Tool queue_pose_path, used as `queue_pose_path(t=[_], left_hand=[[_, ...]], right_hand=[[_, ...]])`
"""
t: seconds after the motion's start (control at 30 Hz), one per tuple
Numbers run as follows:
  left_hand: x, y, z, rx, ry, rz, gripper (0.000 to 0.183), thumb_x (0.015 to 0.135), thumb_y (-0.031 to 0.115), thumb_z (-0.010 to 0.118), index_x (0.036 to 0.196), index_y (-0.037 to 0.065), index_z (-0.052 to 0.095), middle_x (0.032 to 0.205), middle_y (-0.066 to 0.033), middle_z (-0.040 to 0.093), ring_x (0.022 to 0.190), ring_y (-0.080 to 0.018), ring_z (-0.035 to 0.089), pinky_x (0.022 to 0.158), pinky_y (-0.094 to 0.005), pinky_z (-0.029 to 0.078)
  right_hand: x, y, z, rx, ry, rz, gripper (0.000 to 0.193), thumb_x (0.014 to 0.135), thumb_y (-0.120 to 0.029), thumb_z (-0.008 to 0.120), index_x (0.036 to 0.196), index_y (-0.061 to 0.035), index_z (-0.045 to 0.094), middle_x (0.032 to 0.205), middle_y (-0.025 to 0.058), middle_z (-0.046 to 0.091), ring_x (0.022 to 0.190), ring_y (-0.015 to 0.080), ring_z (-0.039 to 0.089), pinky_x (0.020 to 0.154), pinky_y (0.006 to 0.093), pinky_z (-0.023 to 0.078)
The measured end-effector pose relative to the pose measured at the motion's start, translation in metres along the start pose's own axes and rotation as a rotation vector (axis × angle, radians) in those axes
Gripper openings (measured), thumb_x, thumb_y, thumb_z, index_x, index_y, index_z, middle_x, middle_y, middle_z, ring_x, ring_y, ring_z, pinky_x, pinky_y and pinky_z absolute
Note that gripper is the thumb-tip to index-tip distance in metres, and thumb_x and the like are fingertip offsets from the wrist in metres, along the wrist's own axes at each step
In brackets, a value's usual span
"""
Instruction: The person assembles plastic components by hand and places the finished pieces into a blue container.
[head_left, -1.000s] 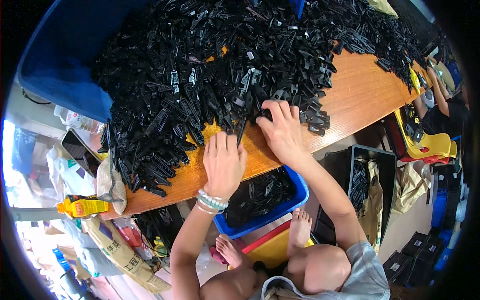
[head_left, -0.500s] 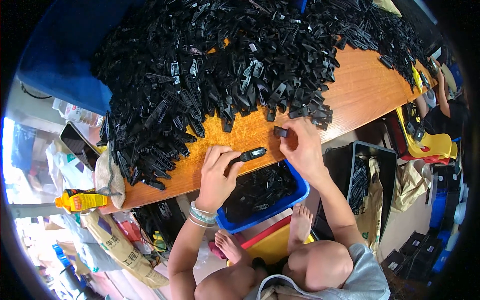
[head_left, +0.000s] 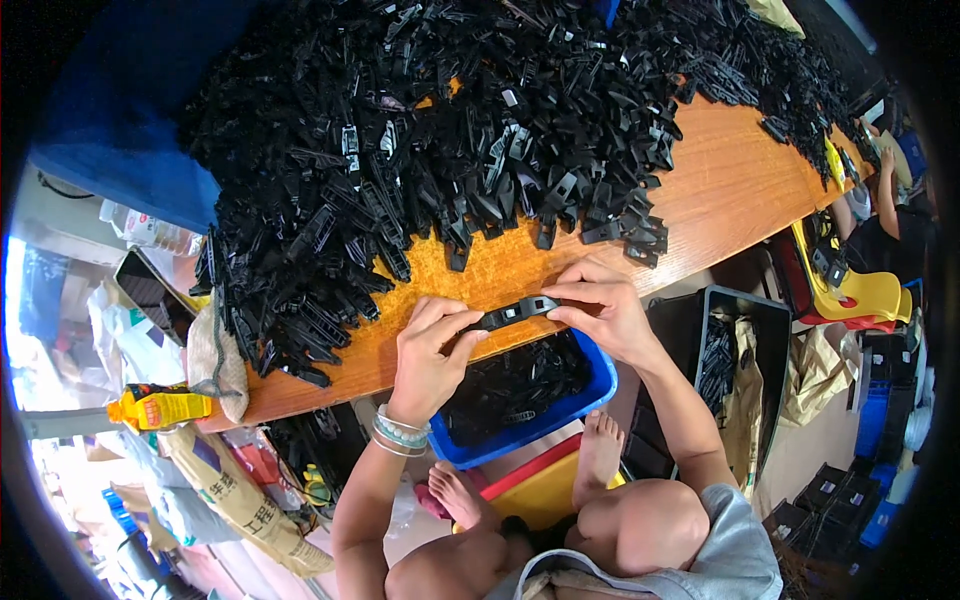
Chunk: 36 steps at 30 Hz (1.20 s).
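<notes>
A slim black plastic part (head_left: 510, 314) spans the gap between my hands, just above the table's front edge. My left hand (head_left: 430, 350), with bracelets at its wrist, pinches the part's left end between thumb and fingers. At the other end, my right hand (head_left: 603, 312) grips a small black plastic piece (head_left: 541, 304), which meets the long part. Whether the two are locked together I cannot tell. Behind my hands a big heap of black plastic parts (head_left: 450, 140) covers much of the wooden table (head_left: 730, 190).
Below the table edge stands a blue bin (head_left: 603, 385) with black parts inside. To its right is a dark crate (head_left: 785, 310) holding parts and brown paper. A yellow bottle (head_left: 170, 408) and a cloth (head_left: 225, 365) lie at the left. Another person (head_left: 890, 220) sits far right.
My right hand has moved left and down, bringing its small black piece against the right end of the long part. My left hand stays nearly in place, still pinching.
</notes>
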<state>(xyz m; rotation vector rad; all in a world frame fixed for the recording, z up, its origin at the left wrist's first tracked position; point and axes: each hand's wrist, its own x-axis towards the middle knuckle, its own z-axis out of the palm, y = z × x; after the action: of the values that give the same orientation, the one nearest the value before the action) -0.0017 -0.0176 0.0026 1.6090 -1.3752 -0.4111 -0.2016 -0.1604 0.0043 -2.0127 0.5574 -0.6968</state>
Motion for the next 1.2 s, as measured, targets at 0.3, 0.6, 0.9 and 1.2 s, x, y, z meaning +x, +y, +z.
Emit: queue_pose_path(t=[0.3, 0.6, 0.9, 1.2], left_hand=[[0.0, -0.001, 0.003, -0.035, -0.026, 0.063, 0.021, 0.073, -0.001, 0.076, 0.093, -0.003, 0.071, 0.088, -0.0117, 0.064, 0.084, -0.0268, 0.059, 0.075, -0.034, 0.049], [-0.007, 0.0, -0.023, 0.239, 0.085, 0.179, 0.03, 0.075, 0.007, 0.078, 0.103, 0.0, 0.069, 0.094, -0.0115, 0.061, 0.086, -0.028, 0.058, 0.076, -0.0362, 0.049], [0.017, 0.005, -0.04, 0.999, 0.04, 0.306, 0.026, 0.078, 0.003, 0.059, 0.103, -0.004, 0.061, 0.097, -0.0136, 0.054, 0.088, -0.0281, 0.051, 0.075, -0.0382, 0.043], [-0.021, 0.013, 0.003, -0.052, 0.313, 0.005, 0.027, 0.083, -0.009, 0.065, 0.108, -0.003, 0.061, 0.097, -0.0167, 0.063, 0.082, -0.0252, 0.067, 0.071, -0.0308, 0.055]], right_hand=[[0.009, -0.003, 0.016, -0.004, -0.12, -0.054, 0.025, 0.07, -0.005, 0.077, 0.095, -0.0015, 0.073, 0.093, 0.0062, 0.062, 0.093, 0.0245, 0.056, 0.085, 0.0356, 0.042], [0.014, -0.036, -0.007, -0.257, -0.395, -0.084, 0.025, 0.073, -0.013, 0.077, 0.096, -0.004, 0.072, 0.094, 0.0059, 0.061, 0.097, 0.0245, 0.056, 0.087, 0.0379, 0.041], [0.074, -0.012, 0.062, -0.761, 0.052, -0.461, 0.017, 0.072, -0.005, 0.062, 0.088, -0.0044, 0.068, 0.094, 0.0088, 0.053, 0.096, 0.0264, 0.05, 0.08, 0.0363, 0.041], [0.033, -0.022, 0.049, 0.337, 0.093, 0.097, 0.019, 0.084, 0.007, 0.065, 0.101, 0.0011, 0.06, 0.104, 0.0078, 0.061, 0.083, 0.0165, 0.064, 0.072, 0.0293, 0.054]])
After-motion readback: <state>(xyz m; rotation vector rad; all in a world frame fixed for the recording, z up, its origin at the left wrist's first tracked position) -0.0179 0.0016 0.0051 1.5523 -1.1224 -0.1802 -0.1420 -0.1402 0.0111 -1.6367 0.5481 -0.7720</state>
